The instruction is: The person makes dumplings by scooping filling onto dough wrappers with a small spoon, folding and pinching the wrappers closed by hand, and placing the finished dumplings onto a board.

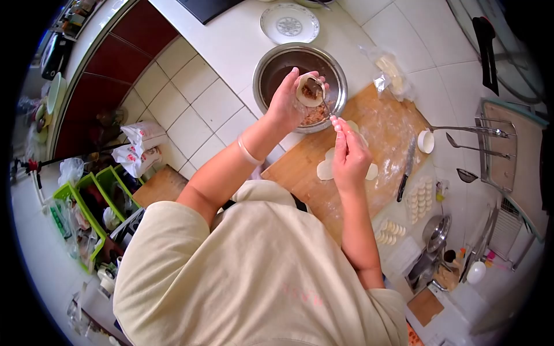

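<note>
In the head view, my left hand [283, 106] is cupped over the metal bowl, palm up, with a round dumpling wrapper [302, 97] resting in it. Minced filling [310, 92] lies on the wrapper. My right hand [351, 155] grips the pink handle of a spoon [333, 120], whose far end meets the filling. Below the wrapper, the steel mixing bowl [259, 64] contains more of the reddish minced filling. Several flat dumpling wrappers [325, 169] lie on the floured wooden board beside my right hand, partly hidden by it.
The wooden board [398, 124] carries a knife [406, 173] at its right edge. Rows of folded dumplings [420, 202] stand beyond it. A patterned plate [288, 24] sits behind the bowl, and a plastic bag [392, 75] lies at the board's far edge. Utensils hang at the right.
</note>
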A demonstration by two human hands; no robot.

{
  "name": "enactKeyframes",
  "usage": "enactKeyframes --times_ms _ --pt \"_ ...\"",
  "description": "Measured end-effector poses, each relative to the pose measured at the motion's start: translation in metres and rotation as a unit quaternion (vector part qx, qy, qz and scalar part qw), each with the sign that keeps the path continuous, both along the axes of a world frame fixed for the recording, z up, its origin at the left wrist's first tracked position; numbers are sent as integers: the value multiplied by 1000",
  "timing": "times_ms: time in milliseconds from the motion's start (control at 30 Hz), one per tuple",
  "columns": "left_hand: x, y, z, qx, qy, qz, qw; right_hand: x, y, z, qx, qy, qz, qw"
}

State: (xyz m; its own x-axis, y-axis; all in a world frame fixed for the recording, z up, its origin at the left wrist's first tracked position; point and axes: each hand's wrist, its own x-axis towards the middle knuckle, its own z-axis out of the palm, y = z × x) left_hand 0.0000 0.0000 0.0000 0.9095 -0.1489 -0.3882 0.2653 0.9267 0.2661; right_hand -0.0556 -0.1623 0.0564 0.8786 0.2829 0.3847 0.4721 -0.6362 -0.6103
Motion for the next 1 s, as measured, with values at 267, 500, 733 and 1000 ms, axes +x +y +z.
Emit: enactKeyframes --times_ms 267,500,733,1000 --pt "-2 22 -6 7 -2 27 1000 3 16 -13 33 38 -2 999" --pt "-7 34 -20 39 57 80 994 19 10 -46 11 39 -55 998" --pt "-22 42 7 -36 78 21 996 29 9 -79 -291 112 4 950" --pt "-44 32 63 -37 28 -101 994 26 17 -11 -30 -141 146 979"
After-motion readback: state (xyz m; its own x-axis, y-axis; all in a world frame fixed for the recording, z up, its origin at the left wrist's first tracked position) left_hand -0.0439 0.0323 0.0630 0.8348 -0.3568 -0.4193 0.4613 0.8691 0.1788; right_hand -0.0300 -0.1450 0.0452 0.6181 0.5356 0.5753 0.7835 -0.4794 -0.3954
